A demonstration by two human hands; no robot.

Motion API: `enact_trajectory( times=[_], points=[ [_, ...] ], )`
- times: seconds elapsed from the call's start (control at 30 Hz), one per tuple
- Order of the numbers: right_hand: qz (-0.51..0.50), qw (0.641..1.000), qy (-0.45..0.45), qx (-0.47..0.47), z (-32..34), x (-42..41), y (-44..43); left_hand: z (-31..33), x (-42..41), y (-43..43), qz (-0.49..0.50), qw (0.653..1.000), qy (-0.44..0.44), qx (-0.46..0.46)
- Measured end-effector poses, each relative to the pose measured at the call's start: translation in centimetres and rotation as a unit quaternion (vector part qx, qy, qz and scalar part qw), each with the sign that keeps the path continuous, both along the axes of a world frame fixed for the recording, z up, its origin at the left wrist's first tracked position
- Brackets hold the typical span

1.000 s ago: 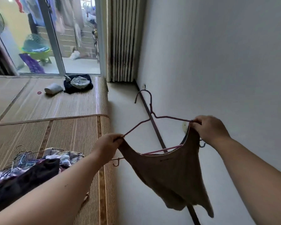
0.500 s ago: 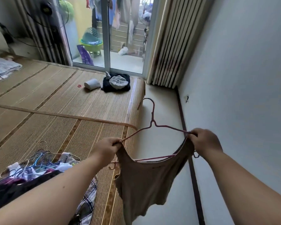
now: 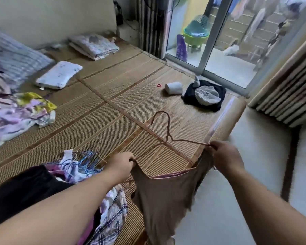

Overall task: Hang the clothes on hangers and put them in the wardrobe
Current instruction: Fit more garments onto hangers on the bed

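A brown sleeveless top (image 3: 163, 197) hangs on a pink wire hanger (image 3: 168, 133) held up over the edge of the straw mat (image 3: 99, 110). My left hand (image 3: 121, 163) grips the top's left strap together with the hanger's left end. My right hand (image 3: 224, 156) grips the right strap and the hanger's right end. The hook points up and away from me. A pile of clothes (image 3: 48, 188) with several blue and white wire hangers (image 3: 81, 160) lies at my lower left. No wardrobe is in view.
More crumpled clothes (image 3: 19, 112), a small white pillow (image 3: 58, 75) and folded bedding (image 3: 94, 45) lie on the mat at left. A black garment with a grey cap (image 3: 206, 95) and a white roll (image 3: 174, 87) sit by the glass sliding door (image 3: 210, 41). Bare pale floor (image 3: 251, 156) runs along the right.
The view has swung left, from the right wall towards the mat and the bedding. Both hands keep the same grip on the top and hanger.
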State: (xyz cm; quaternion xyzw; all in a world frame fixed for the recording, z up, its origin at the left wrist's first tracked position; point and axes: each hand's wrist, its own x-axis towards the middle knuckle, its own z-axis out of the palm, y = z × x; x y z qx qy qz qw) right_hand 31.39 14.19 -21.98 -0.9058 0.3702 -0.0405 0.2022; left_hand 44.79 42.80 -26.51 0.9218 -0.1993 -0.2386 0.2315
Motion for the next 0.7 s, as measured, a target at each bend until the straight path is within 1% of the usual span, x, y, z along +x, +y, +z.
enact_trajectory(
  times=[0.1, 0.17, 0.2, 0.27, 0.3, 0.43, 0.5, 0.6, 0.7],
  points=[
    [0.052, 0.998, 0.015, 0.017, -4.2, 7.5, -3.3, -2.9, 4.4, -2.7, 0.069, 0.997, 0.004, 0.031],
    [0.066, 0.997, 0.037, 0.013, -6.7, 11.5, -5.0, -4.9, 6.9, -4.4, 0.101, 0.994, 0.001, 0.049],
    [0.078, 0.995, 0.058, -0.001, -8.0, 13.4, -5.9, -6.0, 8.0, -5.1, 0.114, 0.992, 0.005, 0.057],
    [0.134, 0.982, 0.123, -0.046, -10.7, 17.0, -7.4, -8.2, 10.0, -6.5, 0.132, 0.988, 0.018, 0.073],
    [0.154, 0.976, 0.144, -0.048, -11.9, 18.6, -8.0, -9.3, 10.7, -6.9, 0.138, 0.986, 0.023, 0.089],
    [0.192, 0.965, 0.175, 0.021, -16.5, 22.9, -9.3, -12.9, 12.4, -8.1, 0.17, 0.973, 0.006, 0.159],
    [0.216, 0.956, 0.196, 0.022, -18.5, 24.4, -9.7, -14.0, 13.1, -8.8, 0.191, 0.964, 0.009, 0.183],
    [0.228, 0.951, 0.209, 0.026, -20.8, 26.3, -9.9, -16.0, 14.5, -9.6, 0.21, 0.962, 0.04, 0.17],
    [0.185, 0.964, 0.175, 0.08, -22.1, 27.7, -9.1, -17.5, 15.2, -9.8, 0.231, 0.965, 0.048, 0.116]
  ],
)
